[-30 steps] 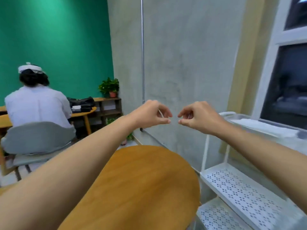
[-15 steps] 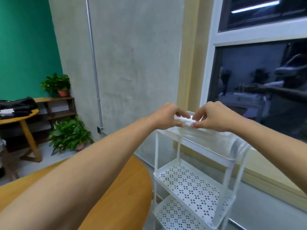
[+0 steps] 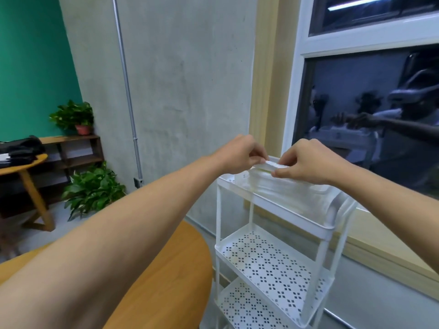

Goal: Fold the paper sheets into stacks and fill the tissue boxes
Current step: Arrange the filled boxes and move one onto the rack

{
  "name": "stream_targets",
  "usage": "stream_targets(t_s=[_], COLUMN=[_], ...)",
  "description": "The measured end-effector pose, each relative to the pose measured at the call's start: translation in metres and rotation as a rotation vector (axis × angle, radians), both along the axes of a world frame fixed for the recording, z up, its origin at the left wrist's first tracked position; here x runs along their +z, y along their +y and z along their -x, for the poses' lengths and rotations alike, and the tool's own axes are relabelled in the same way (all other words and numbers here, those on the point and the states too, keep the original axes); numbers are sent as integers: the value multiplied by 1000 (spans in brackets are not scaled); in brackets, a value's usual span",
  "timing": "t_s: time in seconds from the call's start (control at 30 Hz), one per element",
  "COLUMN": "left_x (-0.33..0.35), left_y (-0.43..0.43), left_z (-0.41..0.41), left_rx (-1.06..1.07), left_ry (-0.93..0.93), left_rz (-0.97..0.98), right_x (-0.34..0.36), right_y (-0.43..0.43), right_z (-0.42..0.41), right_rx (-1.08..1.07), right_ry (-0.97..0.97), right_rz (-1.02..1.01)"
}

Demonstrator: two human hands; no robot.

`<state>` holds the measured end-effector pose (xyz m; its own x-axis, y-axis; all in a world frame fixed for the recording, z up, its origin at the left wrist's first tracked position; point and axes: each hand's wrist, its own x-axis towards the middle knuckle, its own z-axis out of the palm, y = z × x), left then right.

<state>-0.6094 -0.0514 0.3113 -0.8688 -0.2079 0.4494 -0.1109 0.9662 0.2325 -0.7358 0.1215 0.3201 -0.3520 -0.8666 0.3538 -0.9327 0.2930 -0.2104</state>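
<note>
Both arms reach out over the top tier of a white perforated shelf cart (image 3: 275, 260). My left hand (image 3: 240, 153) and my right hand (image 3: 306, 160) each pinch one end of a small white folded paper stack (image 3: 276, 165), held just above the cart's top tray (image 3: 292, 216). A clear bag or pack of white paper (image 3: 289, 188) lies in that top tray under the hands. Its contents are blurred. No tissue box is visible.
A round wooden table (image 3: 166, 276) lies under my left arm. Grey concrete wall and a dark window stand behind the cart. At left are a potted plant on the floor (image 3: 92, 188), a wooden shelf (image 3: 78, 150) and a second table with black items.
The view has swung right from the seated person to the cart. Both hands stayed together, pinching the paper, and have come down over the cart's top tray.
</note>
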Motion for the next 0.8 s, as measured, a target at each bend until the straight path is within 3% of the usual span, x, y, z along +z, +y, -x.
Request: stream_targets(t_s=[0.2,0.37,0.8], left_x=[19,48,25], left_y=[6,-2,-7], left_z=[-15,-69,-386], left_rx=[-13,61,439], left_ry=[216,285,-18], left_rz=[-1,43,73], right_x=[20,45,-13], right_y=[2,-9,-95], right_z=[-10,-48,-285], right_rx=[4,138,618], right_ry=[138,149,-81], right_rz=[310,397,324])
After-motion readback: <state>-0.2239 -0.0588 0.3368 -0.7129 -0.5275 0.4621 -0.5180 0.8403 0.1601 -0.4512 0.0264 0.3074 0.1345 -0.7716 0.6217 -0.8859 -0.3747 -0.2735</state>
